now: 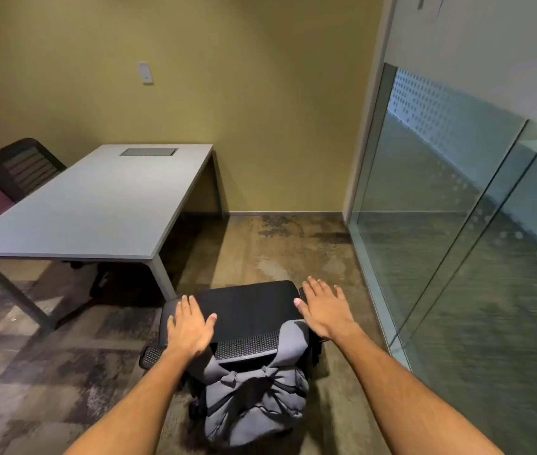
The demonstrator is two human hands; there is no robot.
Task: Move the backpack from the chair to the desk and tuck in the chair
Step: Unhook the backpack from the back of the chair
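A black office chair [244, 308] stands on the floor in front of me, to the right of the grey desk [96, 205], its seat facing away. A grey backpack [254, 402] hangs over the chair's mesh backrest on the side toward me. My left hand [190, 328] hovers flat with spread fingers over the chair's left side. My right hand [324, 310] is held the same way over the chair's right side. Neither hand holds anything. Whether the palms touch the chair is unclear.
A second dark chair [21, 167] sits at the desk's far left side. A glass partition [457, 224] runs along the right. A yellow wall [227, 93] stands behind the desk. Carpeted floor [277, 247] lies between desk and glass.
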